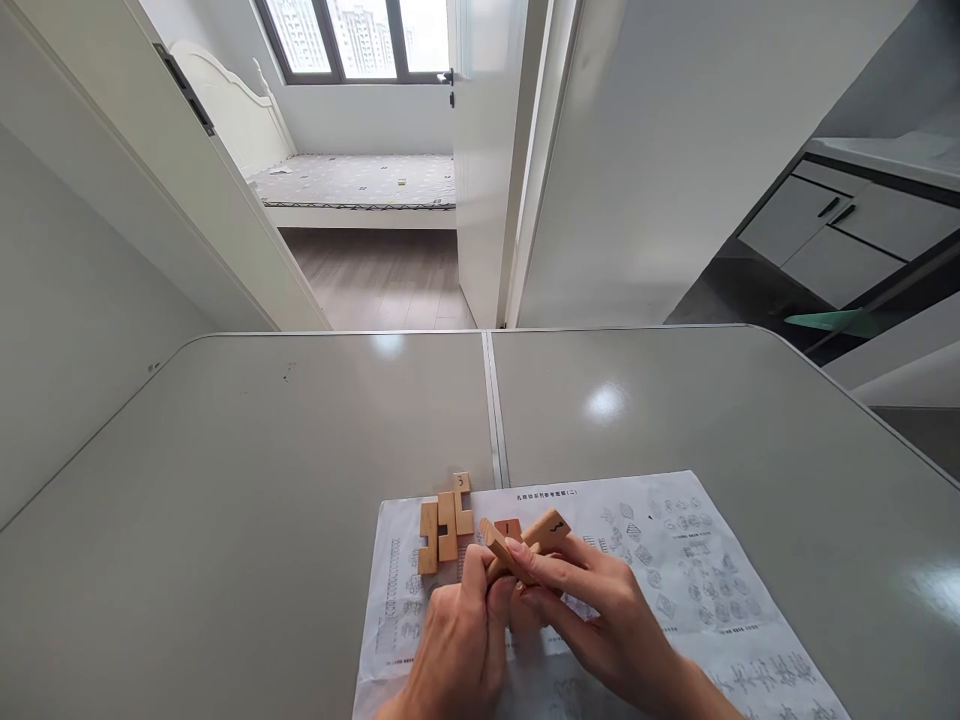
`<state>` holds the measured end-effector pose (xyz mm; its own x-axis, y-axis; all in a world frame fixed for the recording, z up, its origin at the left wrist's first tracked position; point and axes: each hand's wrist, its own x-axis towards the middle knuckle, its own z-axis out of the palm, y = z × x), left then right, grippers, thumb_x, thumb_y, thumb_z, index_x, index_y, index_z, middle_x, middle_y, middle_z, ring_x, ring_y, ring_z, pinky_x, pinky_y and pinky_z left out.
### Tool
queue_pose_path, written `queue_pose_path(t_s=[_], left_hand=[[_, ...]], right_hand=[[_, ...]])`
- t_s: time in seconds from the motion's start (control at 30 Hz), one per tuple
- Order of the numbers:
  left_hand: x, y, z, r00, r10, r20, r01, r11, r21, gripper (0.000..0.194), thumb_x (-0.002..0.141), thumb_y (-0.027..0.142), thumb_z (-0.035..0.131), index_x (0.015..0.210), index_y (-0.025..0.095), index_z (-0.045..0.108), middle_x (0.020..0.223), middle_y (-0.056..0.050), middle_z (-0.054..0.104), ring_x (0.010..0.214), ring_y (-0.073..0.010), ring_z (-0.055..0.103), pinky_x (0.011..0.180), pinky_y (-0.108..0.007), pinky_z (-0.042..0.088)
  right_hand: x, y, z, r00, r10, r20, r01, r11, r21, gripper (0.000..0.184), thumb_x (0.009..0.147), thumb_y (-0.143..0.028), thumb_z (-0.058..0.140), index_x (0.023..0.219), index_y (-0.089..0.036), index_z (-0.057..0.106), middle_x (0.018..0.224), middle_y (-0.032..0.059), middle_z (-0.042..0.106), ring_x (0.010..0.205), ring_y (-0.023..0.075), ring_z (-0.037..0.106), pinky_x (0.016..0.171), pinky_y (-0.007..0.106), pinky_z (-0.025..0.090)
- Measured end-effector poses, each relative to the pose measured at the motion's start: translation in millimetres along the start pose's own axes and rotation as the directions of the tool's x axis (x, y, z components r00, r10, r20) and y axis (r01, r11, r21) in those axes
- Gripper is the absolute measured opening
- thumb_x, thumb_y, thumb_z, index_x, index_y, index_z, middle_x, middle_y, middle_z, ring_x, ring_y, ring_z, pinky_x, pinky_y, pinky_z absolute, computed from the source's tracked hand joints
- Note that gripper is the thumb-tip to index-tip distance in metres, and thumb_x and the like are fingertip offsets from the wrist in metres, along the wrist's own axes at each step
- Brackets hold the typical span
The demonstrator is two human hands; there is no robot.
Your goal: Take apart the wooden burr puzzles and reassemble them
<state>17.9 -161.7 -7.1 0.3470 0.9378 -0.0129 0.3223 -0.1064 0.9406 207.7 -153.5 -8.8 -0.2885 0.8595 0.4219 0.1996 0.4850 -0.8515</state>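
Observation:
Close together over a printed sheet (675, 560), my two hands hold several crossed wooden puzzle pieces (546, 530), some with dark marks on them. My left hand (459, 640) is closed round the left side of the pieces. From the right, my right hand (600, 600) grips them between thumb and fingers; the fingers hide where the pieces meet. Just beyond my left hand, three notched wooden puzzle pieces (447, 525) stand or lie side by side at the sheet's upper left edge. The farthest one carries a dark number.
The grey table (262, 480) has a seam (493, 410) running away from me. Behind it are an open white door (487, 150), a bed (360, 180) below a window, and a cabinet (847, 220) at the right.

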Motion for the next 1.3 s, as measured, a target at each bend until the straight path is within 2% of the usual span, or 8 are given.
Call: queue_pose_path(t_s=[0.17,0.3,0.5,0.63,0.77,1.0,1.3], left_hand=[[0,3,-1.2,0.999,0.032,-0.017,-0.032,0.999,0.039,0.020,0.113,0.033,0.030,0.105,0.026,0.048,0.089,-0.005,0.075,0.068,-0.0190,0.071,0.064,-0.027,0.049],[-2,-6,4.9,0.994,0.084,-0.075,-0.081,0.996,0.034,0.020,0.113,0.031,0.032,0.102,0.026,0.047,0.080,-0.001,0.072,0.060,-0.0171,0.066,0.059,-0.025,0.045],[-4,-18,11.5,0.989,0.089,-0.121,-0.080,0.994,0.079,0.019,0.113,0.031,0.031,0.103,0.026,0.046,0.075,0.001,0.069,0.058,-0.0171,0.065,0.057,-0.026,0.043],[-5,-13,9.4,0.987,0.120,-0.111,-0.101,0.982,0.162,0.020,0.112,0.027,0.030,0.101,0.025,0.046,0.077,-0.002,0.070,0.062,-0.0179,0.068,0.062,-0.027,0.047],[-4,-7,7.7,0.978,0.178,-0.112,-0.148,0.960,0.237,0.018,0.110,0.021,0.031,0.101,0.025,0.046,0.076,-0.001,0.069,0.060,-0.0176,0.067,0.060,-0.027,0.047],[-1,-5,10.3,0.965,0.190,-0.183,-0.183,0.982,0.056,0.015,0.110,0.023,0.039,0.105,0.025,0.053,0.074,0.001,0.068,0.057,-0.0150,0.065,0.060,-0.023,0.052],[-4,-2,11.4,0.979,0.129,-0.159,-0.133,0.991,-0.012,0.017,0.111,0.027,0.040,0.104,0.025,0.054,0.071,0.004,0.064,0.065,-0.0140,0.068,0.065,-0.022,0.052]], right_hand=[[0,0,1,1.000,-0.015,-0.009,0.014,1.000,-0.018,0.055,0.102,-0.010,0.064,0.151,-0.035,0.062,0.128,0.0090,0.076,0.110,0.0218,0.077,0.087,0.029,0.067],[1,-1,1,0.994,-0.100,-0.037,0.096,0.990,-0.102,0.053,0.102,-0.010,0.063,0.151,-0.031,0.061,0.121,0.0086,0.079,0.104,0.0199,0.080,0.084,0.025,0.067],[1,-3,6,0.987,-0.128,-0.103,0.110,0.981,-0.162,0.046,0.101,-0.010,0.066,0.144,-0.028,0.067,0.115,0.0077,0.081,0.097,0.0183,0.081,0.081,0.022,0.067],[1,-6,10,0.977,-0.151,-0.149,0.123,0.976,-0.181,0.039,0.099,-0.007,0.067,0.134,-0.024,0.072,0.109,0.0078,0.082,0.089,0.0171,0.082,0.076,0.021,0.067],[1,-7,13,0.965,-0.186,-0.187,0.136,0.958,-0.251,0.036,0.098,-0.006,0.067,0.129,-0.022,0.074,0.108,0.0093,0.083,0.091,0.0191,0.083,0.077,0.022,0.068],[-1,-7,16,0.962,-0.191,-0.194,0.130,0.949,-0.287,0.034,0.098,-0.005,0.066,0.127,-0.020,0.073,0.108,0.0099,0.084,0.087,0.0204,0.084,0.076,0.023,0.070],[-3,-6,18,0.956,-0.183,-0.229,0.108,0.947,-0.304,0.030,0.096,-0.005,0.067,0.121,-0.021,0.072,0.105,0.0088,0.084,0.079,0.0193,0.084,0.069,0.022,0.069]])
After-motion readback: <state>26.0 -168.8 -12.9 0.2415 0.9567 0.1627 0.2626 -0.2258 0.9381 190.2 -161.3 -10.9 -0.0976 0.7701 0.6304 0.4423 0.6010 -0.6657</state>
